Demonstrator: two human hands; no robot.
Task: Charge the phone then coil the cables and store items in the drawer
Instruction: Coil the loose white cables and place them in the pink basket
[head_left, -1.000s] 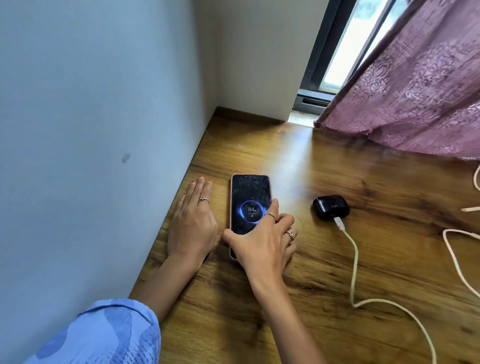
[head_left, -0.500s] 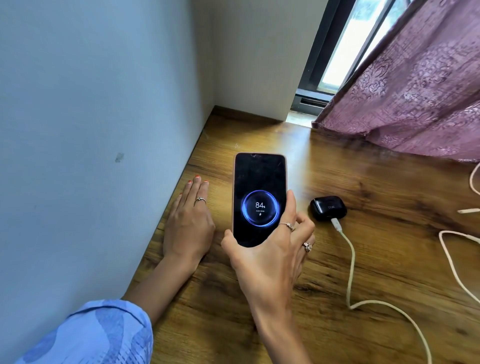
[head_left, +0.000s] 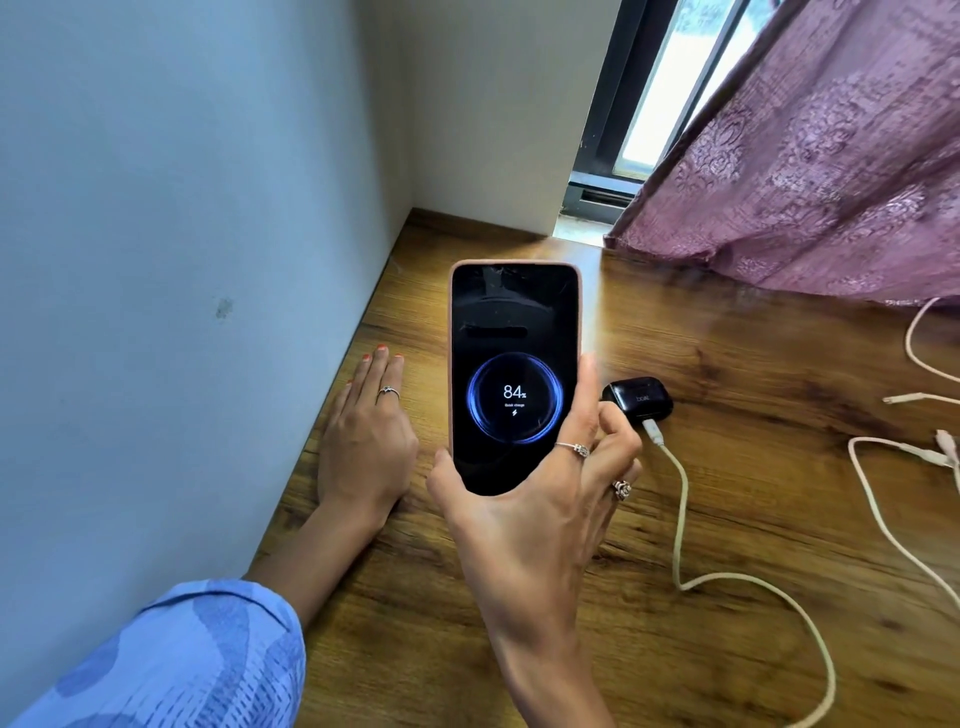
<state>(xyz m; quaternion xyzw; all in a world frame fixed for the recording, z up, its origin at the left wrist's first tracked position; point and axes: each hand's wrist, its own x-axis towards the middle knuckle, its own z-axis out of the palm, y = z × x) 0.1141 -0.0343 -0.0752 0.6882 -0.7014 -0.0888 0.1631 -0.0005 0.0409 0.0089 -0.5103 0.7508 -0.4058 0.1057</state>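
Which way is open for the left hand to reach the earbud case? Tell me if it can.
Probably not directly. The left hand lies flat by the wall, and the right hand holding the phone stands between it and the earbud case. It would need to pass over or behind them.

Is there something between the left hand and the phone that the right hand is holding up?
Nothing visible. The left hand rests flat on the wooden desk by the wall; the phone is raised in the right hand just beside it, with open space between.
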